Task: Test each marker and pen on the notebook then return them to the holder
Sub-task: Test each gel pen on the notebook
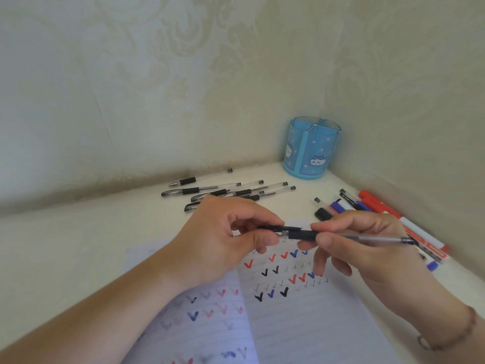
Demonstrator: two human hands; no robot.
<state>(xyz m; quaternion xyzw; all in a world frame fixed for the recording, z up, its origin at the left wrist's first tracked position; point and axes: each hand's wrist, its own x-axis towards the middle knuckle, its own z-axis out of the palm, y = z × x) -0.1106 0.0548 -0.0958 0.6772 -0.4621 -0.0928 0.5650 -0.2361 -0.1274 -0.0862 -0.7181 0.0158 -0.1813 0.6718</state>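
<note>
holder: blue cat-print pen holder (312,148) stands in the far right corner of the tabletop (78,245); its compartments look empty, nothing returned yet.
gel pens: cluster of clear black-grip gel pens (225,191) lies loose near the far edge, left of the holder.
markers: red, blue and black markers (380,206) lie along the right edge, also loose.
notebook: open notebook (301,319) at the near edge, both pages carrying rows of red, blue and black ticks, so many tests look done.
pen in hand: one gel pen (367,238) held level over the notebook, between both hands.
left hand: left hand (217,240) pinches the black cap (278,228) at the pen's tip end.
right hand: right hand (367,248) grips the pen's black grip section.
cap state: cannot tell if the cap is going on or off.
progress: testing seems well along; the whole return step is left.
</note>
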